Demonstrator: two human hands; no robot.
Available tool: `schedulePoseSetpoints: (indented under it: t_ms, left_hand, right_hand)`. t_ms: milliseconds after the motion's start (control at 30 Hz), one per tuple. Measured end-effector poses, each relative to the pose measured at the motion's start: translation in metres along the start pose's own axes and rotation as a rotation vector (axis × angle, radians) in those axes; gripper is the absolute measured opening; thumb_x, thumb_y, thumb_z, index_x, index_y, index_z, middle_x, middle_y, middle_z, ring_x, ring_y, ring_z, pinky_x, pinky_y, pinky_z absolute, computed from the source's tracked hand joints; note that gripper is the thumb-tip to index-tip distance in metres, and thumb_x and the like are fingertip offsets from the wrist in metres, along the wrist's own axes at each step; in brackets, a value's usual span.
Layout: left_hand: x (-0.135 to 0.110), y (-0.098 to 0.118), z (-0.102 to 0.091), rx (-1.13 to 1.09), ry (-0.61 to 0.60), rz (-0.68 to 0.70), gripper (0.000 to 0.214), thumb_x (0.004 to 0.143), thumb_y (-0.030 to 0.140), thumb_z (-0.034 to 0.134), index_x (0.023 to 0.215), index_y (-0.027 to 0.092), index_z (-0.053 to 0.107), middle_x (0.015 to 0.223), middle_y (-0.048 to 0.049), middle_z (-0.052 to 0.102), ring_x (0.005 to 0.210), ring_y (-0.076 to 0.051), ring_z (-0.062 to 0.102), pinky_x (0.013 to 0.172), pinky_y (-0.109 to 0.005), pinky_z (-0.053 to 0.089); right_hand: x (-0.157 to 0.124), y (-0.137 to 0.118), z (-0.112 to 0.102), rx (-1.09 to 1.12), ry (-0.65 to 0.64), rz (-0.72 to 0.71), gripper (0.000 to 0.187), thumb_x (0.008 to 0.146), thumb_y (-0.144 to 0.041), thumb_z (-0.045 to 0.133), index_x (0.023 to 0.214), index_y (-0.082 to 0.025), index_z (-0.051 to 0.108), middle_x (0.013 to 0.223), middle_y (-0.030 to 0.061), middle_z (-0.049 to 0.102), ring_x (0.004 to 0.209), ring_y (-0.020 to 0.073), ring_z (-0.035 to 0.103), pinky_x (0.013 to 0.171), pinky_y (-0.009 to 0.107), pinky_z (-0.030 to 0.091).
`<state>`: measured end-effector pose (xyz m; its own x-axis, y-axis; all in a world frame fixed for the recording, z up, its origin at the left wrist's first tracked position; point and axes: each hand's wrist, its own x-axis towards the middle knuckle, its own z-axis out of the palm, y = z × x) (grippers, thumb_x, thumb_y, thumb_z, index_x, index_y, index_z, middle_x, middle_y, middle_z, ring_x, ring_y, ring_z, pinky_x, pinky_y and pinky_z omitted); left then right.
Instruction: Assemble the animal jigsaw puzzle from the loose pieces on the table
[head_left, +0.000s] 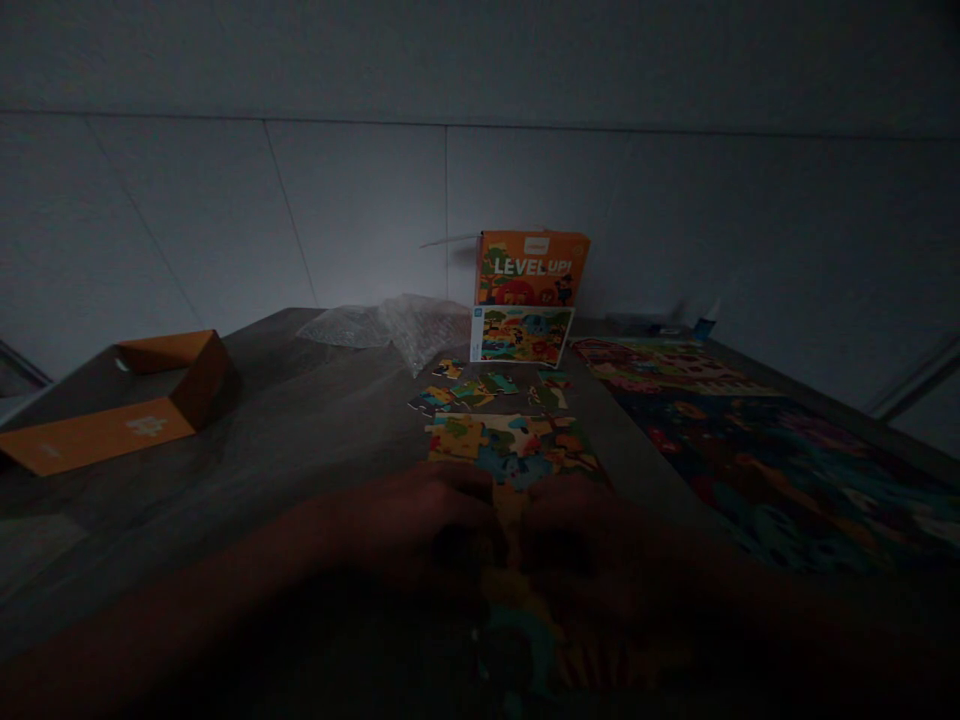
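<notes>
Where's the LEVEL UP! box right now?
In the head view, the LEVEL UP! box stands just right of centre, directly behind the picture card, right of the crumpled clear plastic and beyond the puzzle.

A dim indoor room: a pale wall (360, 200) with straight panel seams rises behind a grey bench (300, 400). The cartoon-printed puzzle box (534, 268) and bright jigsaws (517, 458) suit a home or playroom; which, I cannot tell.

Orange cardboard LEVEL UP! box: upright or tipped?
Upright: the orange cardboard LEVEL UP! box stands behind the white-edged picture card, its lettering right way up.
</notes>
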<state>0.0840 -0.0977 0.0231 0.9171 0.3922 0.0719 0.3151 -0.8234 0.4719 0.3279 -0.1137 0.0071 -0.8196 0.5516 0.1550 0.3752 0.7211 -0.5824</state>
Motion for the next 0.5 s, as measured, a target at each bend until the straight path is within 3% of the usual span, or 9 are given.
schedulePoseSetpoints:
  t_ms: [200,333,500]
  left_hand:
    - [0.002,0.000,0.001,-0.042,0.022,0.062,0.024,0.078,0.026,0.075,0.099,0.019,0.067,0.107,-0.0073,0.064,0.097,-0.022,0.061,0.084,-0.030,0.050]
    - [0.002,0.002,0.002,-0.053,0.025,0.048,0.021,0.076,0.024,0.075,0.095,0.019,0.065,0.101,-0.0057,0.064,0.092,-0.020,0.061,0.078,-0.027,0.050]
    - [0.003,0.004,0.000,-0.065,0.022,0.048,0.022,0.074,0.023,0.076,0.094,0.019,0.065,0.104,-0.0060,0.064,0.094,-0.021,0.062,0.081,-0.029,0.051]
  right_hand:
    - [0.000,0.001,-0.001,0.035,-0.032,0.005,0.005,0.076,-0.014,0.062,0.081,-0.016,0.062,0.076,-0.0002,0.060,0.066,0.0115,0.054,0.060,0.022,0.039]
    - [0.000,-0.004,-0.007,0.031,-0.056,-0.020,0.011,0.072,-0.020,0.067,0.077,-0.017,0.057,0.072,-0.0020,0.053,0.063,0.0109,0.046,0.056,0.021,0.035]
    - [0.001,-0.007,-0.010,-0.010,-0.075,-0.031,0.019,0.066,-0.018,0.069,0.078,-0.017,0.055,0.076,-0.0019,0.052,0.067,0.0118,0.046,0.059,0.023,0.035]
